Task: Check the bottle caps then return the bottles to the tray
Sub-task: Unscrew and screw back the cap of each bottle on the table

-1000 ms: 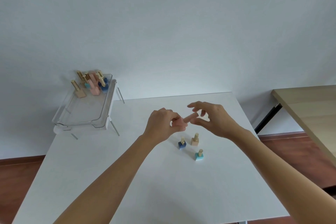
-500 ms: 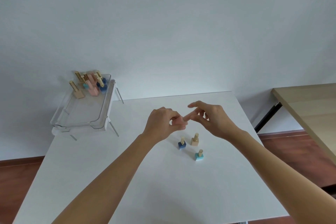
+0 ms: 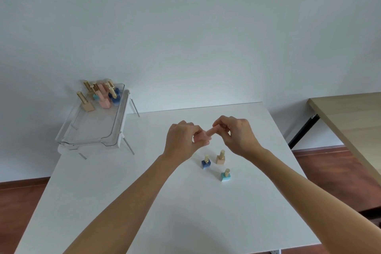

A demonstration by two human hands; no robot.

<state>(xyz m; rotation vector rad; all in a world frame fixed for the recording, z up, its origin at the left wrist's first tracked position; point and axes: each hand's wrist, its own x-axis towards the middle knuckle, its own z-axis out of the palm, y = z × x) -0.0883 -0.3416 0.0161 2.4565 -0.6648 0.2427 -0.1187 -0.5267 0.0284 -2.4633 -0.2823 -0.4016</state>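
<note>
My left hand grips the square body of a pink bottle, held sideways above the white table. My right hand pinches the bottle's pink cap. Below the hands three small bottles with gold caps stand on the table: a dark blue one, a beige one and a teal one. A clear tray on a white stand sits at the table's far left corner, with several bottles grouped at its far end.
A wooden table with a black leg stands to the right, across a gap of brown floor. A plain white wall runs behind both tables. The tray's thin metal legs stick out onto the table top.
My right hand's fingers have closed from spread to pinched around the pink cap. The left hand keeps the bottle in about the same place.
</note>
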